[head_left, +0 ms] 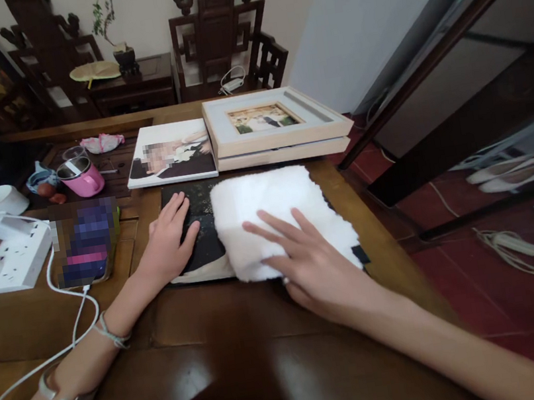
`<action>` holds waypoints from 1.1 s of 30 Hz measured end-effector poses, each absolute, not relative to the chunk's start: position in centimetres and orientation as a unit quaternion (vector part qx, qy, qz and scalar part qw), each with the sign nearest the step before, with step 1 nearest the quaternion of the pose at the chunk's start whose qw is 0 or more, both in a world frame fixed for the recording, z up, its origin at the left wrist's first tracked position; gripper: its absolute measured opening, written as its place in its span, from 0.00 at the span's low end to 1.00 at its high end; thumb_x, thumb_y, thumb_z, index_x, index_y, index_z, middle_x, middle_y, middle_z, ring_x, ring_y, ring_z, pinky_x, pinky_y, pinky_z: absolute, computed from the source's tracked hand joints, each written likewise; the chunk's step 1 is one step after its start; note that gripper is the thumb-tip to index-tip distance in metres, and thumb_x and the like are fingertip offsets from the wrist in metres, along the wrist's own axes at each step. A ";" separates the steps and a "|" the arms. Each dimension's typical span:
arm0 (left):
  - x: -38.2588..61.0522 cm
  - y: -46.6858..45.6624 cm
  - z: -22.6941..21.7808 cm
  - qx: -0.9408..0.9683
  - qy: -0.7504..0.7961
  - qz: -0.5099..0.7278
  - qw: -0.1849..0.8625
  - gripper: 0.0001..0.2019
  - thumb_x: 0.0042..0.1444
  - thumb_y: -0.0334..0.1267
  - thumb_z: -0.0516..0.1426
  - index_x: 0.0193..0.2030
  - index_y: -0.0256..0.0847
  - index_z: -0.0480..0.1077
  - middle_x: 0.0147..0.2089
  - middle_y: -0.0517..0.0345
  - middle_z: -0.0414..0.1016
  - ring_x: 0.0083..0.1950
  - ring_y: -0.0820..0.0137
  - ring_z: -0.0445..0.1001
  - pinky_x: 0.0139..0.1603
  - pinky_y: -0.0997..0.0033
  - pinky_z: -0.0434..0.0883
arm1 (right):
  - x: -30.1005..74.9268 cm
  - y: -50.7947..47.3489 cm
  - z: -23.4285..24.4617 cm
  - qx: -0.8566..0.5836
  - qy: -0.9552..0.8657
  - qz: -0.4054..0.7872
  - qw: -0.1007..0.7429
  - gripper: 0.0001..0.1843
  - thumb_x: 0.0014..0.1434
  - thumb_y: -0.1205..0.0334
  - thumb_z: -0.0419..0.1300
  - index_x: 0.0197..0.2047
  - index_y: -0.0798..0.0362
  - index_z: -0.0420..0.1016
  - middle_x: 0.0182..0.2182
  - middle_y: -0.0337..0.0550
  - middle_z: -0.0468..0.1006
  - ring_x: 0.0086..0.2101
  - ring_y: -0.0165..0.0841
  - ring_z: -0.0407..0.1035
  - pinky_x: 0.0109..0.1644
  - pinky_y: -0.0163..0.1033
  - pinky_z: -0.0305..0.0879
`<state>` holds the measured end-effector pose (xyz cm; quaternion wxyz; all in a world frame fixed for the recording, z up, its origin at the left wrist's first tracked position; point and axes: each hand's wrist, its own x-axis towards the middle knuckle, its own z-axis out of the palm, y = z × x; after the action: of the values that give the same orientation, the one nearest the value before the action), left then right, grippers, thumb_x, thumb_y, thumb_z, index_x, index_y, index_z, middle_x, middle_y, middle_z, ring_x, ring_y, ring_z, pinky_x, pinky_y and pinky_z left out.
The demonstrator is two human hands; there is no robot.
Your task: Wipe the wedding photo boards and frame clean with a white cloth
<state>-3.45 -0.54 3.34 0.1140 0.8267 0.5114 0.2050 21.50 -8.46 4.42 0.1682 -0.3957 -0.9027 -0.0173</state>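
Note:
A white fluffy cloth [269,216] lies over the right part of a flat black panel [197,204] on the wooden table. My right hand [306,261] rests on the cloth with its fingers spread. Flat on the panel's left side lies my left hand [170,234], fingers stretched out and holding nothing. A pale strip [205,272] runs along the panel's near edge and passes under the cloth. What the cloth covers is hidden.
Behind the panel are a photo print [174,153] and a thick pale picture frame [262,134]. To the left sit a phone [90,243] on a white cable, a power strip [17,257] and a pink cup [82,177]. The table's right edge [401,260] drops to a red floor.

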 end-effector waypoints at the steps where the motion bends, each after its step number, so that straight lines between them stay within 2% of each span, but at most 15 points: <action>1: -3.5 -0.4 3.4 0.827 0.512 0.205 0.113 0.25 0.67 0.42 0.47 0.68 0.33 0.57 0.73 0.38 0.54 0.74 0.56 0.51 0.69 0.44 0.55 | 21.4 -9.1 4.1 -0.385 -0.904 -0.020 0.184 0.18 0.43 0.81 0.51 0.33 0.56 0.77 0.65 0.58 0.63 0.66 0.57 0.50 0.64 0.75 0.48; 4: -3.5 -0.2 3.3 0.826 0.513 0.204 0.115 0.25 0.67 0.42 0.47 0.68 0.32 0.57 0.73 0.37 0.54 0.74 0.57 0.50 0.70 0.45 0.54 | 21.5 -10.2 3.6 -0.363 -0.908 -0.013 0.209 0.15 0.41 0.80 0.52 0.28 0.54 0.74 0.66 0.55 0.62 0.68 0.54 0.47 0.66 0.73 0.44; 9: -3.6 -0.2 3.2 0.828 0.510 0.204 0.114 0.25 0.67 0.42 0.47 0.68 0.33 0.57 0.73 0.38 0.53 0.74 0.56 0.50 0.69 0.45 0.54 | 22.1 -9.1 4.4 -0.359 -0.915 0.022 0.185 0.20 0.42 0.81 0.51 0.33 0.53 0.76 0.65 0.51 0.64 0.68 0.48 0.49 0.67 0.69 0.46; 14: -3.4 -0.5 3.3 0.825 0.517 0.199 0.116 0.26 0.67 0.41 0.47 0.68 0.32 0.57 0.73 0.37 0.53 0.74 0.56 0.50 0.69 0.46 0.55 | 22.2 -7.6 5.1 -0.367 -0.914 0.021 0.174 0.23 0.43 0.82 0.50 0.36 0.53 0.79 0.64 0.52 0.67 0.66 0.49 0.53 0.66 0.71 0.49; 19: -3.3 -0.5 3.4 0.825 0.515 0.198 0.118 0.26 0.67 0.41 0.47 0.68 0.32 0.57 0.73 0.37 0.53 0.74 0.55 0.50 0.69 0.45 0.55 | 21.9 -8.0 4.8 -0.370 -0.914 0.011 0.169 0.23 0.43 0.82 0.51 0.36 0.54 0.79 0.65 0.53 0.65 0.67 0.50 0.51 0.66 0.71 0.48; 26: -3.6 -0.1 3.4 0.829 0.508 0.202 0.118 0.25 0.67 0.41 0.47 0.68 0.33 0.57 0.73 0.38 0.53 0.74 0.57 0.50 0.70 0.45 0.54 | 21.0 -11.5 3.9 -0.358 -0.910 0.001 0.210 0.15 0.43 0.81 0.52 0.27 0.53 0.73 0.66 0.54 0.63 0.68 0.51 0.46 0.67 0.71 0.46; 33: -3.6 -0.2 3.4 0.828 0.507 0.207 0.119 0.25 0.67 0.41 0.47 0.69 0.36 0.57 0.73 0.40 0.53 0.74 0.57 0.50 0.69 0.44 0.55 | 22.4 -9.4 4.8 -0.345 -0.919 0.034 0.185 0.20 0.41 0.80 0.51 0.32 0.52 0.77 0.65 0.49 0.65 0.68 0.46 0.50 0.68 0.68 0.45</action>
<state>-3.60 -0.24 3.43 0.1187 0.8282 0.5072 0.2066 22.37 -9.39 4.79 0.1853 -0.3450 -0.9195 0.0345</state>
